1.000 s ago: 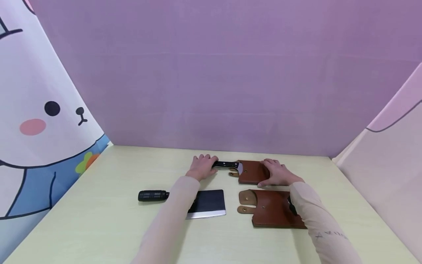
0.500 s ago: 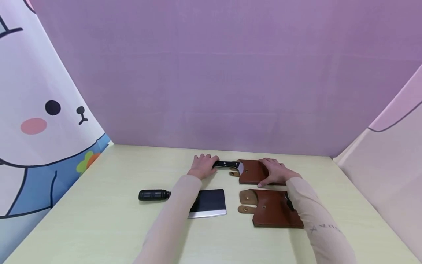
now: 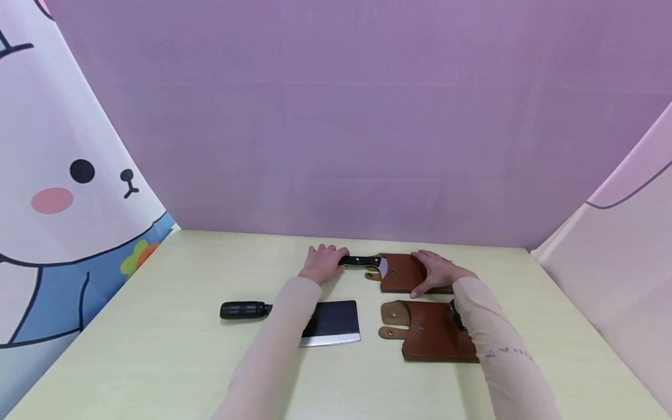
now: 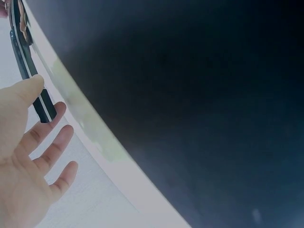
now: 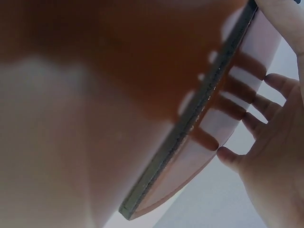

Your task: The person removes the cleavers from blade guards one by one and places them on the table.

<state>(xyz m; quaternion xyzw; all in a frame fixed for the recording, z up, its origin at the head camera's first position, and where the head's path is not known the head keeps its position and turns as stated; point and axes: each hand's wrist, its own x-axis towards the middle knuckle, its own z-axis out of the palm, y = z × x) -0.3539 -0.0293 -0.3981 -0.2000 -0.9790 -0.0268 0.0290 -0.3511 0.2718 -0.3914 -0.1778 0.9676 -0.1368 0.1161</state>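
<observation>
R sleeve (image 3: 492, 331) — few dark letters (image 3: 505, 350) on forearm, too sm. + creased to read w/ certainty. No other txt legible.

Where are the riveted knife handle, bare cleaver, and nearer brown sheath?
Riveted knife handle (image 3: 360, 261), head view: exposed middle.
Bare cleaver (image 3: 336, 318), head view: dark part of blade.
Nearer brown sheath (image 3: 437, 337), head view: front face.

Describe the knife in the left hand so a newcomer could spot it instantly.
On the pale table, look to the far side, near the purple backdrop. There the left hand pinches the knife by its handle; its blade runs into a brown sheath. The riveted handle and sheathed blade set it apart from the nearer cleaver, which lies bare.
</observation>
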